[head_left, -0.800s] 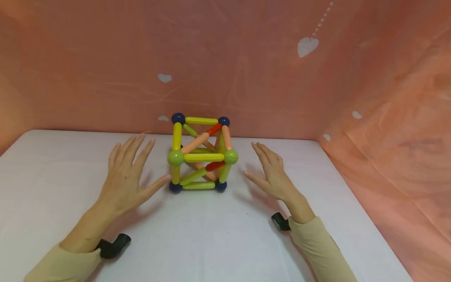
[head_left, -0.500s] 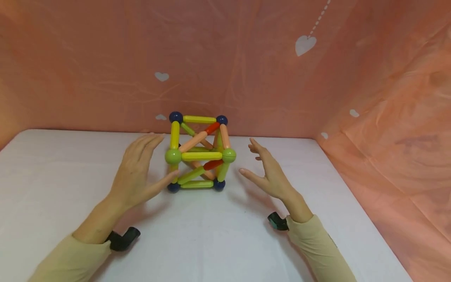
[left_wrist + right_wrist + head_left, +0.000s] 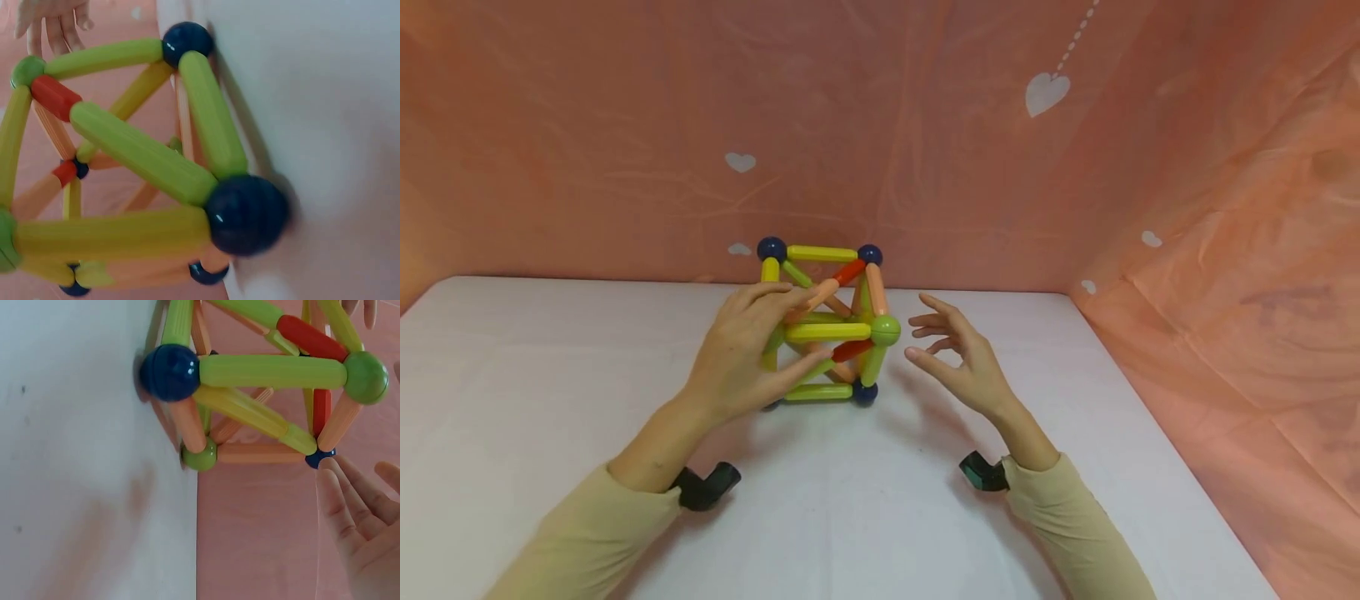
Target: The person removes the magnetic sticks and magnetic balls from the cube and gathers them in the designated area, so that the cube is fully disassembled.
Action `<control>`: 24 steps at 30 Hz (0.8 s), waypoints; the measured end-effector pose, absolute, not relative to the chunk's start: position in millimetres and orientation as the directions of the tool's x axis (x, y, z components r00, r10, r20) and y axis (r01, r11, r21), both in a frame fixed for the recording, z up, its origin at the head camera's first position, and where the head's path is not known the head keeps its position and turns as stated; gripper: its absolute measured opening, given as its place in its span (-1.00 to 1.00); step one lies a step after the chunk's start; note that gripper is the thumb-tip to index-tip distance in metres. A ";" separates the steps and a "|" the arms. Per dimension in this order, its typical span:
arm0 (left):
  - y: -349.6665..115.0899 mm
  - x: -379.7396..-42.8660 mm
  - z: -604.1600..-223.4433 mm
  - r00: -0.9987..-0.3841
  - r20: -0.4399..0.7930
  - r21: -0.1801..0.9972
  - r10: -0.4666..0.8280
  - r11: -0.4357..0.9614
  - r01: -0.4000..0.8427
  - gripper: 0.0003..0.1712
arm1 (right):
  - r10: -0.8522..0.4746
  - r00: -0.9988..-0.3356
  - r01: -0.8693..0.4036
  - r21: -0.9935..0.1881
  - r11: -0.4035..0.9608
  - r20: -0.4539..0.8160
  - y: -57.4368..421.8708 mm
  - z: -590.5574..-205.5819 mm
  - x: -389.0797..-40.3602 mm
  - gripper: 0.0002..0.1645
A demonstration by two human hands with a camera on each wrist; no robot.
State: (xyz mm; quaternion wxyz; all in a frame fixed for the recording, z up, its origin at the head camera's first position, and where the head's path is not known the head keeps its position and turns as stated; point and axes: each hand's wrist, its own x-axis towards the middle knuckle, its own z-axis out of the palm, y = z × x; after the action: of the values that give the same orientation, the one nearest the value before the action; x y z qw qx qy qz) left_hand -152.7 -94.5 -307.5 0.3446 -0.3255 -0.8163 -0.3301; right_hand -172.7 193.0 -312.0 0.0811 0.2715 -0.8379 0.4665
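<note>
Stick-and-ball frame [image 3: 827,333]: stood on the white surface [image 3: 865,500], with the pink cloth [image 3: 940,150] behind it; its sticks [image 3: 144,153] are joined at balls [image 3: 247,214] wherever it is not covered.

Work done: assembly may be judged finished or nearly so, since the visible sides are closed and crossed by diagonals.

Work left: a firm hold on the frame is not yet seen from either hand; anything further cannot be told.

Left hand [image 3: 737,354]: placed across the left front of the frame, its back toward the head camera; the fingers are extended with a slight bend, the thumb is spread below them, and nothing is seen to be gripped. Whether the frame is touched cannot be told.

Right hand [image 3: 966,362]: held just to the right of the frame, apart from the green ball [image 3: 886,331] at its right front; the fingers are loosely curved, the thumb is set apart, and nothing is held.

Sleeves [image 3: 1067,508]: seen on both forearms, which are directed inward toward the frame from its left front and right front.
</note>
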 end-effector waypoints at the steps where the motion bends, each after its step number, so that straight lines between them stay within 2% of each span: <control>1: -92.3 -153.4 -306.5 -0.550 0.775 0.314 0.310 0.567 0.762 -0.31 | -0.378 -0.844 -0.521 -0.749 0.408 0.381 192.0 -311.1 -172.4 -0.20; 5: -84.3 -155.4 -303.0 -0.544 0.777 0.313 0.317 0.555 0.771 -0.22 | -0.383 -0.852 -0.497 -0.784 0.372 0.358 188.6 -308.5 -171.8 -0.23; 13: -72.0 -156.7 -297.4 -0.520 0.776 0.260 0.357 0.570 0.780 -0.28 | -0.404 -0.841 -0.503 -0.794 0.342 0.359 181.2 -307.7 -172.3 -0.27; 18: -68.7 -153.4 -291.3 -0.567 0.723 0.230 0.395 0.636 0.737 -0.31 | -0.424 -0.826 -0.517 -0.798 0.310 0.371 175.6 -308.0 -174.0 -0.29; 24: -62.4 -150.9 -281.7 -0.668 0.605 0.255 0.433 0.690 0.678 -0.39 | -0.443 -0.821 -0.511 -0.809 0.290 0.360 169.6 -308.6 -178.5 -0.38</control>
State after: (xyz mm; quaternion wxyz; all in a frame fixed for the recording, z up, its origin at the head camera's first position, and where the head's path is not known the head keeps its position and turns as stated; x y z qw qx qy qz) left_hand -150.9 -62.4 -281.7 0.2585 -0.3147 -0.8820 -0.2370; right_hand -178.5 169.6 -308.6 0.0331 0.2972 -0.8024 0.5165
